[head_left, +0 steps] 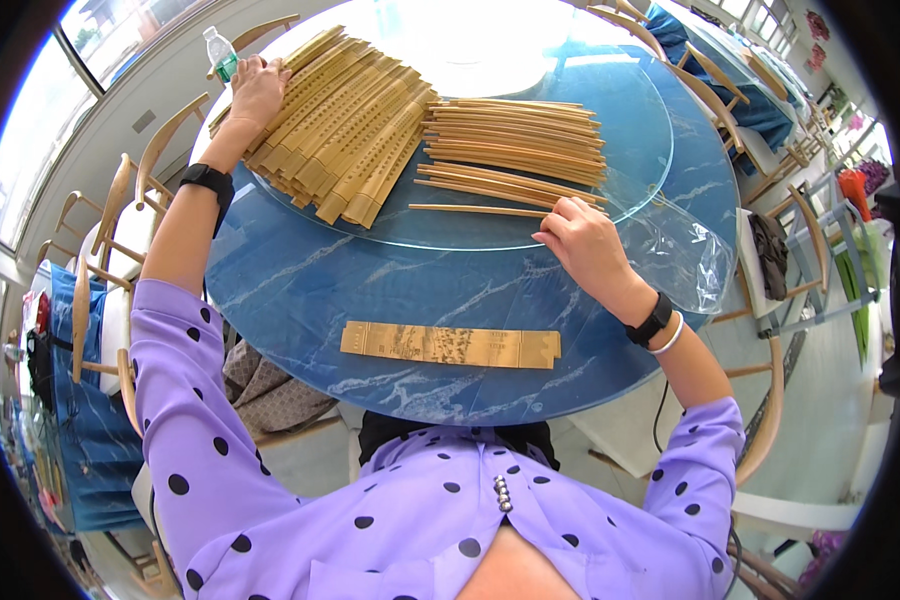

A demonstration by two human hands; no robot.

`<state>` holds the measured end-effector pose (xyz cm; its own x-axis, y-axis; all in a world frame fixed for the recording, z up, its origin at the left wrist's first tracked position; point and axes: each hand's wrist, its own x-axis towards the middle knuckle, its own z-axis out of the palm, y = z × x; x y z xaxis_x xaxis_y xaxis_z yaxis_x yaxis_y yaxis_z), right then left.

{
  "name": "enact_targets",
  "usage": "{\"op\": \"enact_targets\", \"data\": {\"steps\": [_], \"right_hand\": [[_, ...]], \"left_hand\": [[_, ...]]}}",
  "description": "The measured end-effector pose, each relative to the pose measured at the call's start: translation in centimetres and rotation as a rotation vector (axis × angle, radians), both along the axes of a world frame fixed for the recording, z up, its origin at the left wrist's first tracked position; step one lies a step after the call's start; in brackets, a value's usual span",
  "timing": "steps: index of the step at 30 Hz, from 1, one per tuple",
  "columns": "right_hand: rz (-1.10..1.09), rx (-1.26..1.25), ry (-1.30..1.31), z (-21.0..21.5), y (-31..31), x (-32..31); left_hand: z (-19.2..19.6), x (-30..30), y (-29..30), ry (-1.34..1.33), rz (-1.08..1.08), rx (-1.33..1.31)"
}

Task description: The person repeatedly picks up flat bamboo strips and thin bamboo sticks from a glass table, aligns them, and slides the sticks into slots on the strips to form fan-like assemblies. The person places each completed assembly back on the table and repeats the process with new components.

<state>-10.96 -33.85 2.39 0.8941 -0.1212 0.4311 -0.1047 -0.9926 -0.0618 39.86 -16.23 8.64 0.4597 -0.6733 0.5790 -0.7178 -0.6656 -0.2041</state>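
Note:
A fanned pile of gold paper chopstick sleeves (345, 125) lies on the glass turntable at the far left. My left hand (257, 92) is at the pile's upper left edge, its fingers bent over the end of a sleeve; the fingertips are partly hidden. To the right of the pile, wooden chopsticks (515, 135) lie side by side in a stack. My right hand (585, 240) pinches the right end of a single chopstick (475, 210) at the near side of the stack. One flat printed gold sleeve (450, 345) lies in front of me, touched by neither hand.
The round blue marble-patterned table (300, 290) carries a glass turntable (470, 236). A clear plastic bag (685, 250) lies right of my right hand. A plastic bottle (220, 55) stands beyond my left hand. Wooden chairs (165, 150) surround the table.

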Motion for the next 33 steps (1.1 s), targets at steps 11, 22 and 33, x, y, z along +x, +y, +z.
{"op": "enact_targets", "data": {"steps": [11,22,33], "right_hand": [[-0.024,-0.126,-0.068,0.1,-1.4,3.2],[0.017,-0.127,0.084,-1.0,-2.3,4.5],[0.078,-0.361,0.251,-0.2,-2.2,5.0]], "left_hand": [[0.6,-9.8,4.1,-0.077,-0.274,-0.168],[-6.5,-32.2,16.1,0.561,-0.387,-0.347],[-8.7,-30.8,17.5,0.621,-0.349,-0.514]]}}
